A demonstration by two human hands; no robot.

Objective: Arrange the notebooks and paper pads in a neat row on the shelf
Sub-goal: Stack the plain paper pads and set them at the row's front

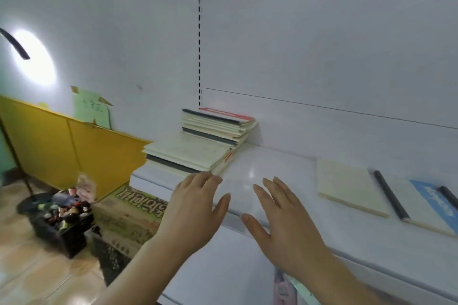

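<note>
A pile of several cream notebooks [195, 153] with dark spines lies at the left end of the white shelf [272, 171], stepped up toward the back wall, with a red-covered notebook [225, 115] on top. Further right lie a plain cream pad [349, 186] and a notebook with a black spine and blue cover [421, 203], flat and side by side. My left hand [195, 205] hovers with straight fingers just in front of the pile, holding nothing. My right hand [280, 223] is spread flat over the shelf's front edge, empty.
A yellow panel [74, 146] stands at the left. On the tiled floor below sit a black crate of small items [64, 218] and a printed cardboard box [128, 215]. A bright lamp spot [34, 57] glares on the white wall.
</note>
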